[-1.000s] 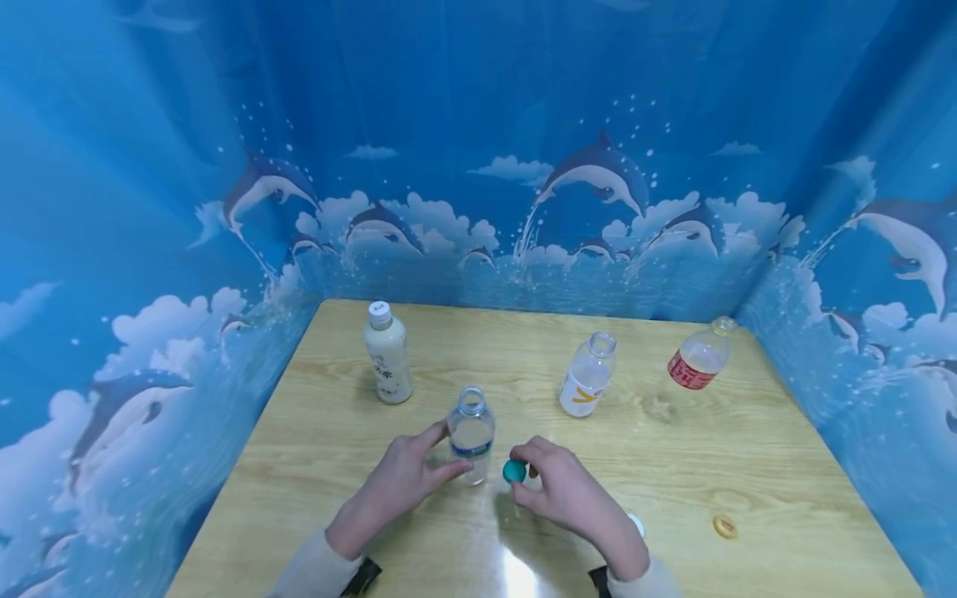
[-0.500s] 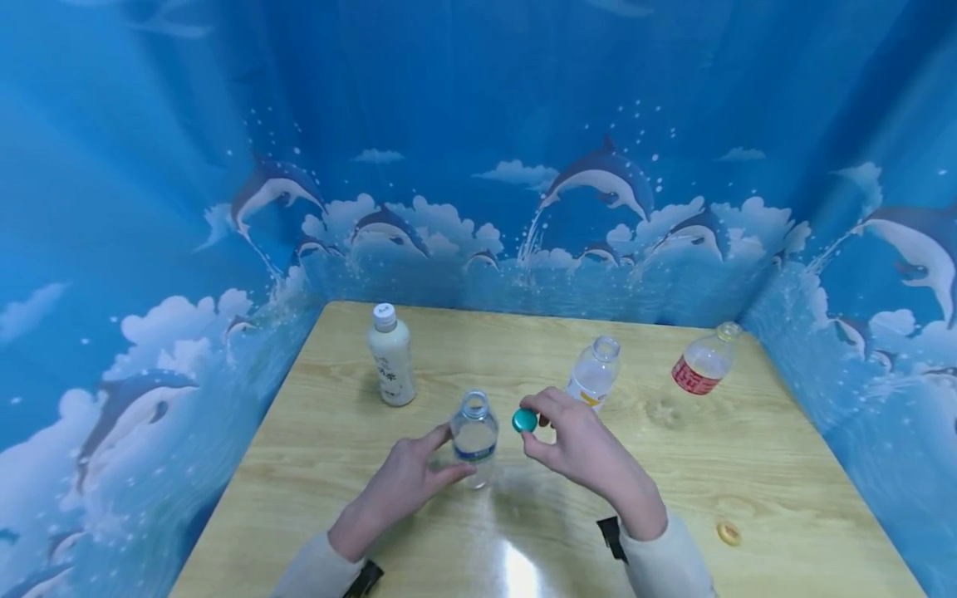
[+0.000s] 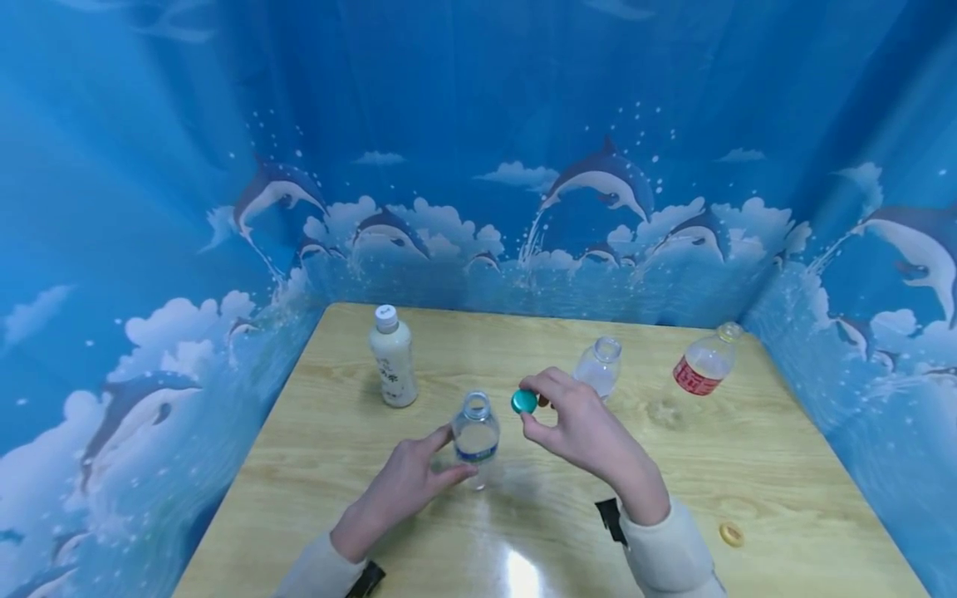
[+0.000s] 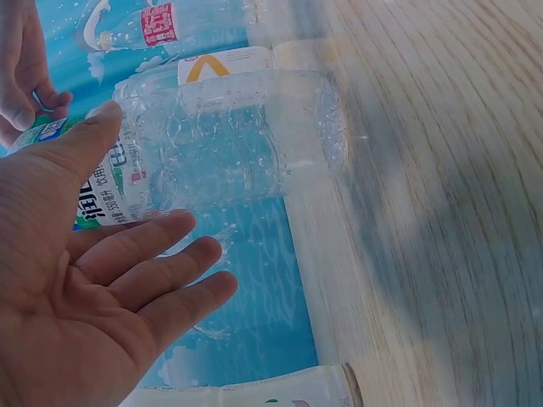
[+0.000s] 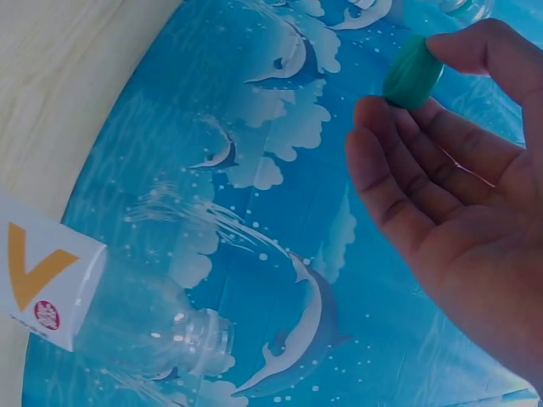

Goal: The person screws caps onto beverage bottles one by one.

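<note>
My left hand (image 3: 419, 473) holds an uncapped clear water bottle (image 3: 476, 432) upright on the table, thumb on one side and fingers on the other. In the left wrist view the same bottle (image 4: 229, 140) shows a green, white and blue label by the thumb. Just right of its mouth, raised above the table, my right hand (image 3: 583, 428) pinches a green bottle cap (image 3: 524, 402) between thumb and fingers. The right wrist view shows the cap (image 5: 413, 72) at the fingertips. Behind that hand stands an uncapped clear bottle (image 3: 600, 365) with a white label and orange V.
A capped white bottle (image 3: 393, 357) stands at the back left of the wooden table (image 3: 314, 432). Another clear uncapped bottle with a red label (image 3: 703, 365) stands at the back right. A small yellow ring-like piece (image 3: 731, 534) lies at the front right. Dolphin-print curtains (image 3: 449, 149) enclose the table.
My right hand has lifted the green cap up from beside the bottle's lower part to about the height of its mouth. My left hand keeps its hold on the bottle.
</note>
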Action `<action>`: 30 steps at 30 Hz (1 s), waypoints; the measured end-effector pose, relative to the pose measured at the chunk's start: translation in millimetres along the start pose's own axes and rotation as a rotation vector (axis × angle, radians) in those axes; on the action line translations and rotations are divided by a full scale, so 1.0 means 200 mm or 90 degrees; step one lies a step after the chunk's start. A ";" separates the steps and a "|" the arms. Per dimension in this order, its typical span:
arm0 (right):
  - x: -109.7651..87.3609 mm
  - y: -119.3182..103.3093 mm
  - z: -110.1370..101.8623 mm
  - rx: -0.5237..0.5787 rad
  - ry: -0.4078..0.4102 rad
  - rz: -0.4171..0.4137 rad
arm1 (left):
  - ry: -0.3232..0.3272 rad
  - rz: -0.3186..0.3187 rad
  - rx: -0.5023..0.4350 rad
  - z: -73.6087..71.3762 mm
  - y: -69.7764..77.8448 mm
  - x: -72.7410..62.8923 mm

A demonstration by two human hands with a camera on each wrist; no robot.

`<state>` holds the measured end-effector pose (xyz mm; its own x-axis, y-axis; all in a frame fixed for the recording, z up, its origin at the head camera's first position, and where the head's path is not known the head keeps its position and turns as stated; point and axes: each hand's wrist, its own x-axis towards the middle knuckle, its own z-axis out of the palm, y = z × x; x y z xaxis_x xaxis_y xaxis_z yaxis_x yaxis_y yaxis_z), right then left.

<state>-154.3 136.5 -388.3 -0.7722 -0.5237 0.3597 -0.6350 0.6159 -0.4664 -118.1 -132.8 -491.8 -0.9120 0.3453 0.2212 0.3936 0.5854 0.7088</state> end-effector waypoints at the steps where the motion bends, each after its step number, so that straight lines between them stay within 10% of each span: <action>1: 0.00 0.00 0.00 0.002 0.002 -0.004 | 0.000 0.000 0.001 0.00 0.00 0.00; 30: 0.15 -0.15 0.04 0.071 0.012 -0.129 | 0.000 0.009 0.027 0.01 -0.01 0.02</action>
<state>-157.5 97.3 -369.4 -0.6295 -0.6192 0.4694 -0.7719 0.4293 -0.4689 -121.7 -131.9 -493.2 -0.9067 0.3534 0.2304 0.4103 0.6116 0.6764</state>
